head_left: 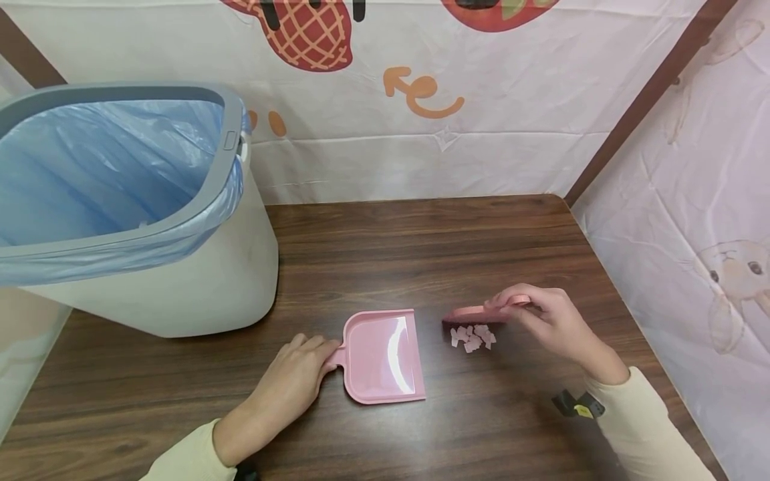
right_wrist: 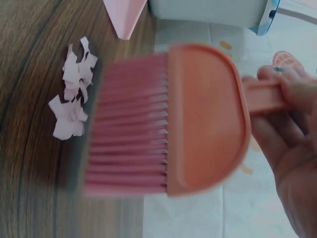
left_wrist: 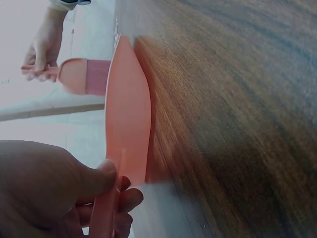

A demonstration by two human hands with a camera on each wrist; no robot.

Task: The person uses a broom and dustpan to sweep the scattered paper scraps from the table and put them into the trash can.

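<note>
- Pale scraps (head_left: 473, 337), probably light and easily scattered, are strewn on the table (head_left: 421, 260) near the dustpan (head_left: 369, 364).
- The brush (right_wrist: 210, 121), likely soft-bristled, is gripped by its handle in the right hand (head_left: 556, 327).
- The stiff-looking dustpan's handle, the best hold, is gripped by the left hand (head_left: 293, 375).

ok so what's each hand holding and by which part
The left hand holds the pink dustpan by its handle; the right hand holds the pink brush by its handle.
</note>
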